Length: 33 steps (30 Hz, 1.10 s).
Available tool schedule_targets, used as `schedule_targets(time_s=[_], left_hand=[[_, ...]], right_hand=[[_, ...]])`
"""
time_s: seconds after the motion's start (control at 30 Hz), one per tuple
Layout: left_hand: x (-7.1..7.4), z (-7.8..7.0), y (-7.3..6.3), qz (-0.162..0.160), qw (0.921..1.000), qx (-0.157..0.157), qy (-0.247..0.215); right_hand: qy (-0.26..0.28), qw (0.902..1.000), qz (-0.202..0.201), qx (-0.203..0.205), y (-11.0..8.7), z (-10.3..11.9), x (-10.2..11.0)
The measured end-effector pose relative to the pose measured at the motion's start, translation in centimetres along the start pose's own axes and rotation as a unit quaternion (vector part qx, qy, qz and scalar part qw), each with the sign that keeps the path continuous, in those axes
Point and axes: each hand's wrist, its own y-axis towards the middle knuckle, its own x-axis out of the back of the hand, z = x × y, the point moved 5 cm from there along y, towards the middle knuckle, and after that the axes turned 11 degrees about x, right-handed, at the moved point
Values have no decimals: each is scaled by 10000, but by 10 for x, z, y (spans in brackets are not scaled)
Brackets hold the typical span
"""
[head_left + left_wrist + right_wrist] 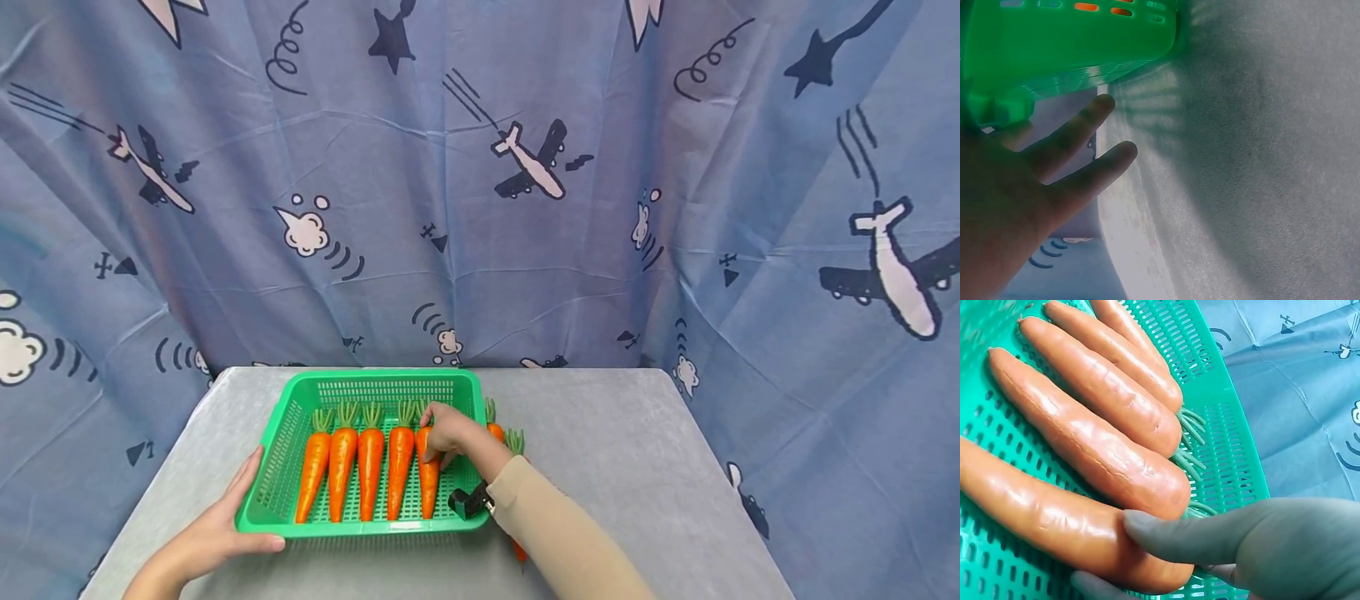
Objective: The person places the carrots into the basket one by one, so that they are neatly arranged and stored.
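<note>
A green plastic basket (pixel 360 530) holds several orange carrots (pixel 342 475) with green stem tufts, laid side by side. My right hand (pixel 450 433) reaches into its right part and grips the rightmost carrot (pixel 1079 534) near its stem end, thumb on top and a fingertip at its far side. At the basket's front left corner is my left hand (pixel 217 529). Its thumb lies along the front rim and its fingers extend up the left side. Seen from the left wrist, the fingers (pixel 1094 172) are straight and spread beside the basket wall (pixel 1079 44).
More carrots (pixel 495 431) lie on the grey table (pixel 600 450) just right of the basket, partly hidden by the right forearm. A blue patterned curtain (pixel 480 208) hangs behind and at both sides of the table. A black strap (pixel 468 502) sits at the right wrist.
</note>
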Motion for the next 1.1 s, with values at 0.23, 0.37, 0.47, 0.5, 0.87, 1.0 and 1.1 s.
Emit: schedule_targets(time_s=[0.23,0.37,0.47,0.5,0.87,1.0,1.1], left_hand=[[-1,1,1,2,9999,107,21],[-1,0,1,22,10000,40,-50],[-1,-1,1,51,10000,9,-85],[-1,0,1,56,9999,4,-88],[-1,0,1,38,9999,106,-59],[0,0,1,44,9999,49,-94],[0,1,1,40,10000,29,-86]], right_hand=[[-694,9971,-202,246,1,8,13],[-489,9979,-210,378,-1,16,22],[60,9988,-178,443,-3,19,28],[232,9985,-159,471,-4,21,30],[962,9890,-253,1095,-33,43,71],[869,9879,-458,1199,-46,41,88],[734,9871,-656,1262,-54,35,99]])
